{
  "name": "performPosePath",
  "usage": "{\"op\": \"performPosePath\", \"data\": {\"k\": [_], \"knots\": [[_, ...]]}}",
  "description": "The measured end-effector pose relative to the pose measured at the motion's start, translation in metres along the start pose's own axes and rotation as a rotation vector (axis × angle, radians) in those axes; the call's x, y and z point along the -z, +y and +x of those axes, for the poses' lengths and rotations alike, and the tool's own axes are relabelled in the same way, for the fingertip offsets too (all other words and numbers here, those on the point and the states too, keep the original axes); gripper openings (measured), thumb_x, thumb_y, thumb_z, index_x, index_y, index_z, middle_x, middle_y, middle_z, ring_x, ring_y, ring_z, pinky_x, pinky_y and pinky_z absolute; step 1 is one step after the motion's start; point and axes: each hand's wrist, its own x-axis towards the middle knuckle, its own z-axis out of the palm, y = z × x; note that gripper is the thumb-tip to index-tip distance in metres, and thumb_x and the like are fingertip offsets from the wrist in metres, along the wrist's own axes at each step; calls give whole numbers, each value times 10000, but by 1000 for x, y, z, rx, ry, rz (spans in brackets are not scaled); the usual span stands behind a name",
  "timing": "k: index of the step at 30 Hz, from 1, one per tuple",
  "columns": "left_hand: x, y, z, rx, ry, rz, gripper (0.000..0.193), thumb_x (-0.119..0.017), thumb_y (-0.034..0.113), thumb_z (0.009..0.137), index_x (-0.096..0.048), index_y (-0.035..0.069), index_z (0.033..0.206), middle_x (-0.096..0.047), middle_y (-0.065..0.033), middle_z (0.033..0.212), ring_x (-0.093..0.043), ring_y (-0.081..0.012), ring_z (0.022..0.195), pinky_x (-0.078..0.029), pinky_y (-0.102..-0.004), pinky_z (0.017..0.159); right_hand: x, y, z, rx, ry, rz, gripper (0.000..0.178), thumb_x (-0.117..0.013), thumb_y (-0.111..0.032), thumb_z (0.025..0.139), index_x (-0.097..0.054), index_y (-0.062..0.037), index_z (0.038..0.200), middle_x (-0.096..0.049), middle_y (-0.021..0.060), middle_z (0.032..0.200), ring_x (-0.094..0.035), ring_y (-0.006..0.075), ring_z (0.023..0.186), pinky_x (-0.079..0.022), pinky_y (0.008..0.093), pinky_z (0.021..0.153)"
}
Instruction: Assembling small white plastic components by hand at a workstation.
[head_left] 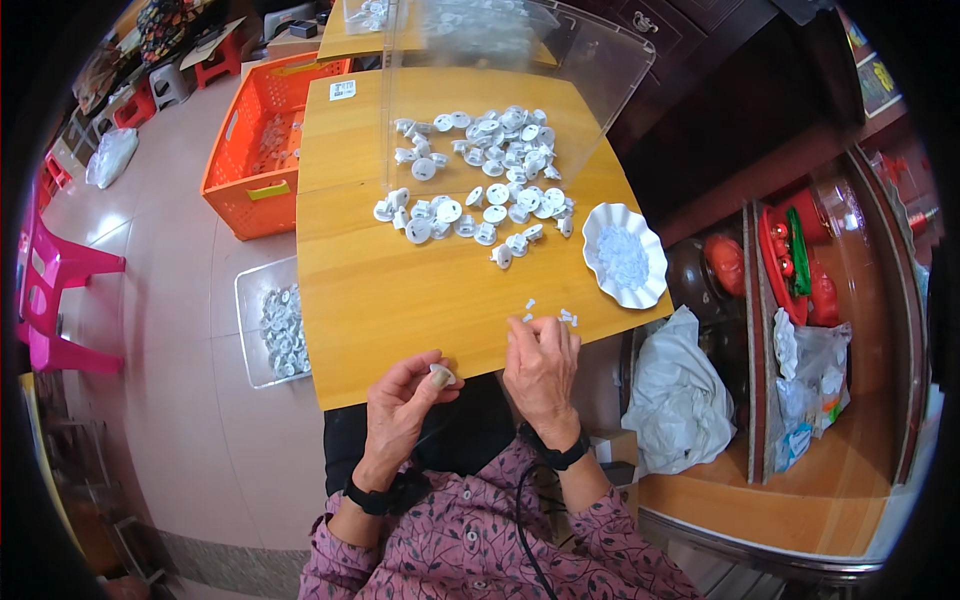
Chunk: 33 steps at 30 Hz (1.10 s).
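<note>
My left hand [405, 405] grips a white round plastic piece [442, 376] between thumb and fingers, just off the table's near edge. At that edge, to the right, my right hand [543, 365] has its fingers drawn together in a pinch; whatever they hold is hidden or too small to name. Several tiny translucent pieces [568, 317] lie by its fingertips. Farther back on the table, many white round plastic pieces with stems [496, 214] are strewn in a loose heap. A white scalloped dish [594, 278] to the right holds a pile of tiny translucent pieces [622, 257].
A clear plastic bin [600, 90] lies tipped on the yellow wooden table [345, 290], behind the heap. Left of the table are an orange crate [238, 185] and a clear tub [243, 320] of similar pieces. A white plastic bag [680, 395] and shelving stand right.
</note>
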Motion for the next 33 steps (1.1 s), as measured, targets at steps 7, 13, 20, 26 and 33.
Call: {"op": "performPosePath", "data": {"k": [7, 13, 20, 26, 33], "knots": [[2, 0, 1, 5, -5, -14, 303, -618, 128, 1002, -608, -39, 1254, -687, -147, 1145, -712, -252, 975, -600, -345, 845, 6, -5, -14, 168, -20, 90, 234, -663, -1, 821, -721, -36, 1045, -567, 65, 897, -578, 264, 855, -406, 419, 785], [4, -2, 1, -4, -19, -11, 312, -623, 138, 1001, -606, -39, 1257, -687, -138, 1145, -714, -247, 972, -601, -347, 845, 8, -18, -26, 52, 40, 92, 228, -683, -5, 834, -713, -30, 1059, -592, 81, 918, -606, 266, 885, -430, 414, 796], [4, -1, 1, -2, -35, -27, 310, -622, 125, 999, -605, -34, 1265, -681, -137, 1151, -711, -248, 980, -600, -349, 864, 5, -33, -28, 51, -79, 45, 407, -777, -172, 819, -656, 8, 1163, -556, 105, 954, -576, 273, 909, -414, 418, 799], [12, -4, 0, 13, -78, -204, 350, -609, 87, 996, -575, -32, 1324, -657, -160, 1208, -694, -275, 1038, -596, -353, 899, 6, -35, -33, 77, -89, 82, 429, -793, -179, 797, -649, 6, 1156, -548, 97, 969, -572, 272, 925, -413, 425, 817], [14, -1, -3, 23, -89, -258, 357, -603, 81, 997, -570, -29, 1335, -650, -172, 1231, -689, -284, 1060, -587, -355, 920, -6, -28, -42, 186, 55, 89, 295, -758, -47, 795, -678, -13, 1076, -569, 99, 939, -597, 283, 862, -452, 409, 779]]}}
